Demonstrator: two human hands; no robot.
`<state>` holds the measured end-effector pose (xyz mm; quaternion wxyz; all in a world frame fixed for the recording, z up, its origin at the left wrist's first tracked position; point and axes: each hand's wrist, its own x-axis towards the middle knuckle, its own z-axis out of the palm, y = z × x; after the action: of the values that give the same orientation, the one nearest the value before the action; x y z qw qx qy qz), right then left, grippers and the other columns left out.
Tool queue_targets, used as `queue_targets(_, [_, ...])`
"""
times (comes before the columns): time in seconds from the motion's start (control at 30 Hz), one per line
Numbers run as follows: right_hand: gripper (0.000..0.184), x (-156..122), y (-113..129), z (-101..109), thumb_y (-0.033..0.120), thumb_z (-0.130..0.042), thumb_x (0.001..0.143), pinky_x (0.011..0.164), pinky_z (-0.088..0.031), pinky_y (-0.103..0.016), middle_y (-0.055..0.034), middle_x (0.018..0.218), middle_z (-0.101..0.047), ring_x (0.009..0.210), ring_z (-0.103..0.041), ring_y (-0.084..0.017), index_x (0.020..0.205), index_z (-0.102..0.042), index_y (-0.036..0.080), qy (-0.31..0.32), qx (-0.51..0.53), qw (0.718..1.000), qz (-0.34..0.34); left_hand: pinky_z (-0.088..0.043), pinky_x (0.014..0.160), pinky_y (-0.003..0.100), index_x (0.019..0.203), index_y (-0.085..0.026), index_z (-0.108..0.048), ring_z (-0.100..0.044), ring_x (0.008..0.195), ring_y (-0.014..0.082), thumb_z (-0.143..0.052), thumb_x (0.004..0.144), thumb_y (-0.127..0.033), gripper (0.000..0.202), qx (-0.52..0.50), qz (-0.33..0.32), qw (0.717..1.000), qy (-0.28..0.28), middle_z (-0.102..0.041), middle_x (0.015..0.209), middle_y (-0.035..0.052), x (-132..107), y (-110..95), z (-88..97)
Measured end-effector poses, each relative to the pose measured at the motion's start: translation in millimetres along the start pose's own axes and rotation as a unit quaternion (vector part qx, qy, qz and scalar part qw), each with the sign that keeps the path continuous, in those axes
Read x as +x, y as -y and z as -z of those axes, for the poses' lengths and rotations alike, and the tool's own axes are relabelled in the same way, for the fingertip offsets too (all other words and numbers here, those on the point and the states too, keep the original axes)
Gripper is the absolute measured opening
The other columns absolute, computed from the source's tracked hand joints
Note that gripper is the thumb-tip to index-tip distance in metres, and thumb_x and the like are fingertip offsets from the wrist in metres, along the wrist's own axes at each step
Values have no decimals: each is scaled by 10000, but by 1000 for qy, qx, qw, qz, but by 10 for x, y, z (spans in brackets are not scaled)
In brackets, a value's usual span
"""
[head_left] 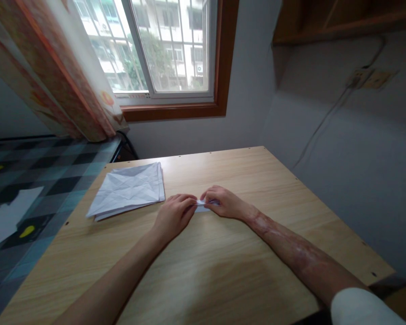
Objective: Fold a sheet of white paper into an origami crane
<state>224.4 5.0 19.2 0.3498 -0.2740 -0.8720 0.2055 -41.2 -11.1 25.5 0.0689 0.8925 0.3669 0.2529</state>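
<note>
A small folded piece of white paper (202,208) lies on the wooden table (203,266), between my two hands. My left hand (176,212) pinches its left end, fingers closed together. On the other side my right hand (223,201) grips the right end between thumb and fingers. Both hands rest low, at the table surface, and cover much of the paper, so its full shape is hidden. Left of my left hand sits a stack of creased white paper sheets (130,187).
A bed with a checked cover (54,180) stands left of the table, with loose white sheets (10,216) on it. Beyond the table are a window (176,49) and a curtain (61,67). A cable (321,122) hangs from a wall socket (362,77) at the right.
</note>
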Motion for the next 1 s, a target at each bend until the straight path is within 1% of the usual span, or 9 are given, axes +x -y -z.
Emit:
queue_targets(0.27, [124,-2,-39,-27,125,-763,956,975,-554,-363,-65,1105,-808,1028,-730,-216,877,-720,210,-21,84,996,-34,-588,965,410,1042,-245,-783,-760,1038,250,-640,1027,-276,147,-100,22,995,-15,-822,1140,79,26,43,1])
queue_targets(0.37, [113,-11,-44,-30,132,-760,952,975,-552,-361,-66,1086,-785,1028,-714,-218,877,-728,211,-25,82,996,-30,-598,916,382,1013,-237,-787,-751,991,242,-651,1027,-285,144,-124,23,992,-24,-805,1087,82,31,47,18])
queue_targets(0.57, [117,-12,32,8,131,-777,894,857,-536,-339,-53,967,-731,913,-650,-223,948,-724,221,-28,17,999,-14,-607,848,318,1025,-232,-787,-738,957,210,-631,1062,-292,171,-172,18,984,-44,-771,1084,79,12,-15,45])
queue_targets(0.67, [94,11,66,14,160,-768,922,877,-521,-368,-50,904,-748,906,-641,-237,907,-704,228,-54,2,998,-15,-607,933,356,1157,-231,-753,-738,1046,229,-690,1039,-286,145,-185,22,978,-99,-757,1171,90,0,-64,61])
queue_targets(0.73, [108,39,76,-9,178,-766,923,876,-518,-369,-49,904,-757,917,-654,-234,859,-694,224,-105,35,993,-51,-585,1061,426,1354,-235,-664,-724,1167,257,-746,1010,-307,361,-206,46,963,-167,-716,1335,118,-4,-73,73])
queue_targets(0.8, [128,75,72,-55,237,-789,917,846,-521,-355,-43,900,-759,887,-670,-216,834,-695,214,-162,109,974,-114,-543,1161,483,1480,-237,-554,-688,1291,279,-742,1016,-358,515,-258,79,937,-221,-624,1510,158,-2,-52,73])
queue_targets(0.83, [157,94,64,-85,283,-811,909,817,-521,-343,-35,885,-756,850,-673,-203,832,-695,210,-186,160,958,-149,-535,1178,492,1477,-237,-537,-675,1326,283,-720,1029,-386,506,-294,95,921,-238,-588,1560,170,1,-32,64])
queue_targets(0.9, [270,127,41,-151,388,-878,864,738,-519,-311,-15,847,-746,771,-664,-177,833,-680,208,-211,281,913,-206,-563,1144,475,1379,-238,-555,-696,1314,279,-708,1032,-424,422,-367,127,886,-254,-579,1573,172,12,1,26])
queue_targets(1.0, [434,151,12,-241,462,-991,735,711,-549,-287,0,837,-751,750,-689,-165,839,-652,212,-211,410,854,-243,-626,1010,414,1186,-230,-584,-780,1131,248,-806,962,-431,374,-436,175,855,-220,-675,1440,134,39,-20,-59])
